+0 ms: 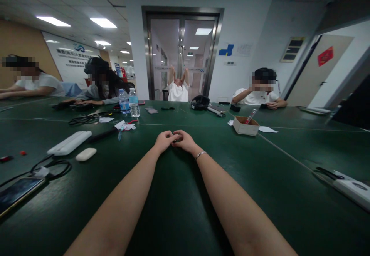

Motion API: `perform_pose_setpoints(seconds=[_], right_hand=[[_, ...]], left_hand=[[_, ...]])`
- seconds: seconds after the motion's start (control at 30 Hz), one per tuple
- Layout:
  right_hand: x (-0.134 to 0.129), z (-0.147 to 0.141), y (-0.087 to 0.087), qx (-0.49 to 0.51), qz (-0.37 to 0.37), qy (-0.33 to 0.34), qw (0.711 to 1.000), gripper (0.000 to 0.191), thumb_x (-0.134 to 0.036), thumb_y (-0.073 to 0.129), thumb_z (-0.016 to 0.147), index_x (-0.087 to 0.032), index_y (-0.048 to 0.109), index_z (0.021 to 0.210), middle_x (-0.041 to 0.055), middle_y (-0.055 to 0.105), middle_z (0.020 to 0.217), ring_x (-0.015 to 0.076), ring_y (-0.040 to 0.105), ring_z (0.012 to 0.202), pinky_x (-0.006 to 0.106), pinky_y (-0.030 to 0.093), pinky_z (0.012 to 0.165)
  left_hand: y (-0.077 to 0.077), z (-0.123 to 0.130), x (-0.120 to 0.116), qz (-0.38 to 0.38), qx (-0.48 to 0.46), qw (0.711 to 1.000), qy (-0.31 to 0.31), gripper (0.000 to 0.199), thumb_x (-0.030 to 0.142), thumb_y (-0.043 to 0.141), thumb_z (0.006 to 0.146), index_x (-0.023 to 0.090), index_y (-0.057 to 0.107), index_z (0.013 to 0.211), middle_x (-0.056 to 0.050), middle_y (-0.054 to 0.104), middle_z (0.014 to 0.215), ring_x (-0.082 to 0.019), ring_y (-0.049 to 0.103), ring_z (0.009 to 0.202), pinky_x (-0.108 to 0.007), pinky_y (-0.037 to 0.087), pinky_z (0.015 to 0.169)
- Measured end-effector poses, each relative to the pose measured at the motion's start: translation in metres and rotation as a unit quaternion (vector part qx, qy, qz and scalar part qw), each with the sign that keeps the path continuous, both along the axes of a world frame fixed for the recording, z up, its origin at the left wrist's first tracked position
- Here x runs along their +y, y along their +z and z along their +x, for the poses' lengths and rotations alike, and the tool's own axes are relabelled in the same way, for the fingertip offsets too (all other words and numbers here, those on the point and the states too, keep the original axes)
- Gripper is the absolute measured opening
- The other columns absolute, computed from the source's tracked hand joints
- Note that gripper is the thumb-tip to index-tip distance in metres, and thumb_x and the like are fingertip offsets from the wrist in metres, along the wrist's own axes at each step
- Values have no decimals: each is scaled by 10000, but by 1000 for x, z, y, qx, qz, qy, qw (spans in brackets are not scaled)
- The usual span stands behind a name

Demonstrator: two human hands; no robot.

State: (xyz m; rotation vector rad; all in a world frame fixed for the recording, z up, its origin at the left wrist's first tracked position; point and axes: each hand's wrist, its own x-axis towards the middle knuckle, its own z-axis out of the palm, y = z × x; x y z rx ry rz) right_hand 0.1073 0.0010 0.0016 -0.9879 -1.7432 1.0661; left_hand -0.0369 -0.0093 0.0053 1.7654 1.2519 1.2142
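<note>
Both arms stretch forward over the dark green table [179, 194]. My left hand [165, 140] and my right hand [185, 141] meet near the middle of the view, fingertips together. Their fingers are curled round something small and dark between them, too small to make out. A metal bracelet [200, 155] circles my right wrist. To the left of my hands lie white papers [124, 125] and a blue pen [120, 134].
A cardboard box [245, 126] stands right of my hands, two water bottles [134, 104] at the left. Nearer left are a white case [86, 154], a white power bank [69, 143] and a phone [20, 192]. Several people sit across the table.
</note>
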Motion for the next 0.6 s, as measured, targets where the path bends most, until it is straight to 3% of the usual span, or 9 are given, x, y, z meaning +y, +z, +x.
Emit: perform_pose_setpoints(seconds=[0.13, 0.27, 0.33, 0.43, 0.5, 0.6], right_hand=[[-6, 3, 8, -47, -32, 9, 998, 589, -35, 746, 563, -152, 509, 1089, 3, 620, 801, 116, 590, 664, 183, 472, 572], [-29, 38, 43, -174, -118, 96, 973, 374, -122, 659, 712, -125, 531, 1064, 63, 596, 938, 101, 584, 650, 194, 484, 559], [-52, 66, 66, -263, -130, 120, 949, 351, -181, 627, 757, -130, 532, 1091, 69, 594, 929, 117, 589, 675, 204, 484, 558], [-98, 109, 97, -389, -63, 138, 909, 345, -260, 632, 762, -176, 574, 1091, 63, 597, 963, 155, 596, 760, 250, 495, 645], [-133, 136, 113, -432, -34, 122, 893, 349, -315, 626, 767, -220, 587, 1100, 61, 604, 988, 186, 599, 814, 281, 500, 690], [-183, 185, 127, -444, 9, 48, 895, 368, -376, 615, 774, -261, 590, 1123, 82, 607, 1025, 214, 606, 845, 301, 514, 697]], left_hand=[[11, 4, -10, -97, -61, 993, -35, 418, 523, 650, 619, 165, 434, 633, 14, 525, 573, -116, 531, 532, -202, 350, 469], [29, -13, -45, -218, -74, 966, -115, 439, 477, 689, 619, 177, 495, 875, -17, 580, 788, -110, 570, 633, -191, 369, 511], [38, -33, -70, -270, -36, 947, -169, 422, 468, 677, 642, 178, 528, 910, -26, 580, 829, -102, 568, 673, -183, 369, 536], [49, -69, -108, -329, 19, 923, -200, 394, 497, 632, 678, 169, 555, 882, -35, 589, 830, -117, 572, 718, -198, 386, 574], [57, -91, -130, -355, 47, 912, -200, 393, 508, 614, 692, 176, 559, 894, -39, 597, 864, -145, 587, 774, -225, 416, 627], [71, -112, -158, -372, 81, 904, -195, 409, 523, 601, 695, 184, 565, 921, -46, 602, 911, -178, 591, 848, -264, 443, 707]])
